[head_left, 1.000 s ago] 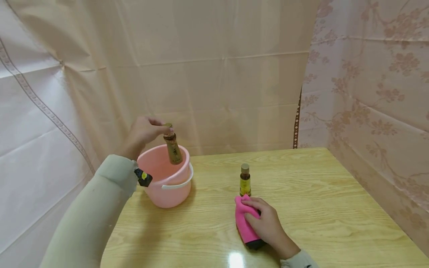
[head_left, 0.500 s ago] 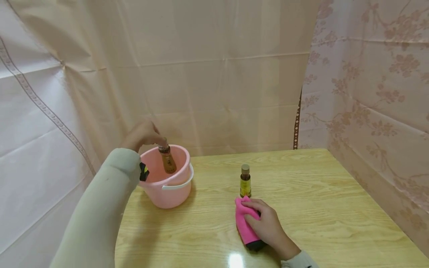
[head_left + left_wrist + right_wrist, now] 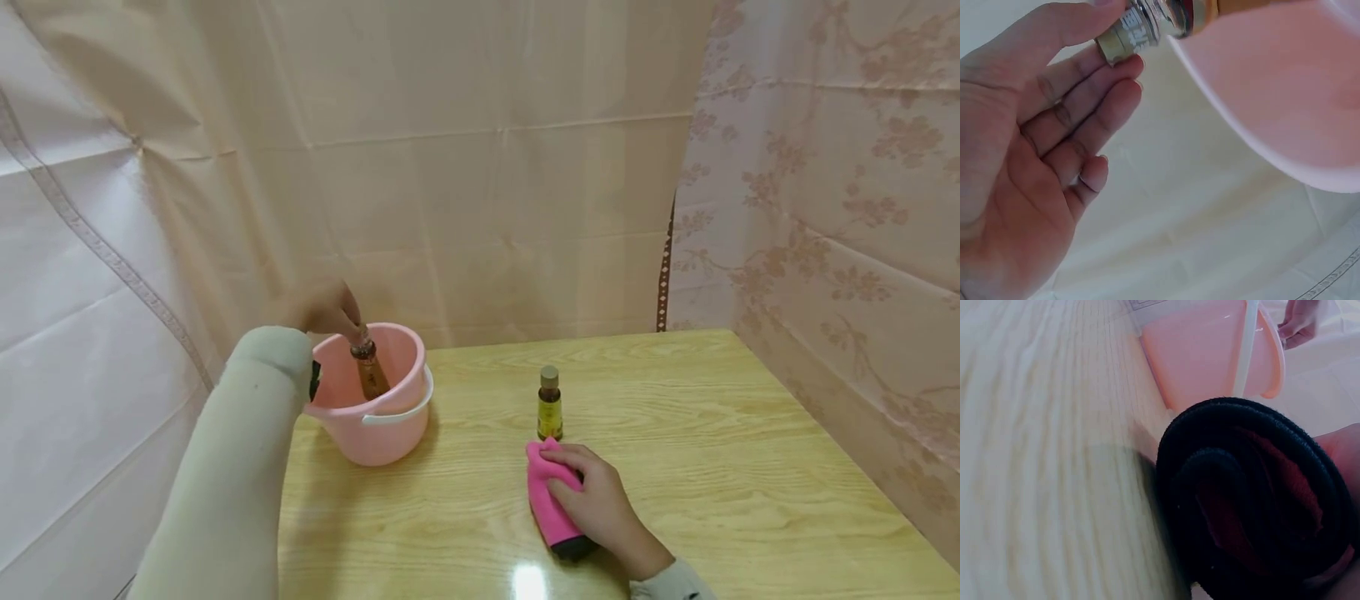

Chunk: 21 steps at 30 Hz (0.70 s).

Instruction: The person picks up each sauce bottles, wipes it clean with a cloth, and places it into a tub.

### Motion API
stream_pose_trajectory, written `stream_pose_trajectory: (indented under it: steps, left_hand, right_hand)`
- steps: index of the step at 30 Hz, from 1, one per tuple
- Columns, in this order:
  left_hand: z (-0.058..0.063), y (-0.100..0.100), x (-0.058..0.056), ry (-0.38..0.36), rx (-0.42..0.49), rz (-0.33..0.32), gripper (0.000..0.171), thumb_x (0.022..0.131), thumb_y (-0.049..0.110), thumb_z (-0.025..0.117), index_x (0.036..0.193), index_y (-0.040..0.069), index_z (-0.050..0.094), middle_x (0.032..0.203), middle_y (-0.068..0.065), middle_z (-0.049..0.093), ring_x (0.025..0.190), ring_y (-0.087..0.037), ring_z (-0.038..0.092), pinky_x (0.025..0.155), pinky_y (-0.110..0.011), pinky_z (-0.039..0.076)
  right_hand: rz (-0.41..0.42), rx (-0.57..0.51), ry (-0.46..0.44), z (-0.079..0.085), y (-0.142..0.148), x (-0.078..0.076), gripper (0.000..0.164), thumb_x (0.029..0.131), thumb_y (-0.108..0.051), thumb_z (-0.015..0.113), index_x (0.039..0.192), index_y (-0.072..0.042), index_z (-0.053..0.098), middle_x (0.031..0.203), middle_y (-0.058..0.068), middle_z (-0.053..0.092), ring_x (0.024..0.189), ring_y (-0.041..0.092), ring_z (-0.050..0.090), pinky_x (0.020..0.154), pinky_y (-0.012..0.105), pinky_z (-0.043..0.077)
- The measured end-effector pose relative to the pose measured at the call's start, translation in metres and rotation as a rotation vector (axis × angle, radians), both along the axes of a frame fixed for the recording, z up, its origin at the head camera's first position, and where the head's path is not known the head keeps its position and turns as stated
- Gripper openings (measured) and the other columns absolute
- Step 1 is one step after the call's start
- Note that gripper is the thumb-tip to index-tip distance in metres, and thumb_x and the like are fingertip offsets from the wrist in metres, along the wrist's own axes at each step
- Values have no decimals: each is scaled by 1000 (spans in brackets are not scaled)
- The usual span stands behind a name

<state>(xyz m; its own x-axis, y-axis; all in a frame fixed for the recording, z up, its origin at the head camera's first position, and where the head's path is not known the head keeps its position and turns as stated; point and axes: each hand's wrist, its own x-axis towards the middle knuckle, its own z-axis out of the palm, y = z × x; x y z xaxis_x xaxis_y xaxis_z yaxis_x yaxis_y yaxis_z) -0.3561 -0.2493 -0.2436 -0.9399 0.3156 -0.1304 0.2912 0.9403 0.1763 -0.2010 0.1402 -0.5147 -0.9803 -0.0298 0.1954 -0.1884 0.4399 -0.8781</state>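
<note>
In the head view my left hand (image 3: 330, 312) is over the pink bucket (image 3: 378, 442) at the table's left. It pinches the capped top of a brown glass bottle (image 3: 372, 377), whose lower part is inside the bucket, tilted. The left wrist view shows the bottle's gold cap (image 3: 1124, 42) between thumb and fingertips. My right hand (image 3: 600, 502) grips a rolled pink cloth (image 3: 546, 500) with a black end on the table; the right wrist view shows its black rolled end (image 3: 1235, 487). Just behind the cloth stands a small dark bottle (image 3: 550, 414) with a yellow label.
The wood-grain table (image 3: 712, 442) runs to a beige curtain (image 3: 487, 233) behind. A flowered curtain (image 3: 862, 217) hangs at the right. The bucket's white handle (image 3: 405, 413) hangs down on its near right side.
My left hand has lowered the brown bottle from above the rim into the bucket, moving slightly left. The right hand, pink cloth and yellow-labelled bottle have stayed in place.
</note>
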Motion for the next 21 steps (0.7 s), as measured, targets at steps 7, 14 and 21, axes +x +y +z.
stream_pose_trajectory:
  steps: [7,14,21]
  left_hand:
    - [-13,1,-2,-24,1,-54,16,82,23,89,90,10,83,86,-2,79,80,-21,68,73,-36,57]
    - [-26,3,-7,-28,-96,-67,17,79,24,91,89,13,83,91,-1,78,83,-21,67,76,-37,57]
    - [-33,6,-6,-30,-175,-66,20,76,25,93,88,13,82,94,-1,77,84,-20,67,76,-36,57]
  right_hand:
    - [-3,10,-5,-1,1,0,37,89,-9,79,121,-28,77,132,-11,67,130,17,60,100,32,51]
    - [0,17,-15,1,0,1,37,89,-9,79,121,-28,77,133,-10,67,130,17,60,100,33,52]
    - [4,20,-12,0,0,1,37,90,-9,78,121,-28,77,133,-10,67,130,17,60,99,33,52]
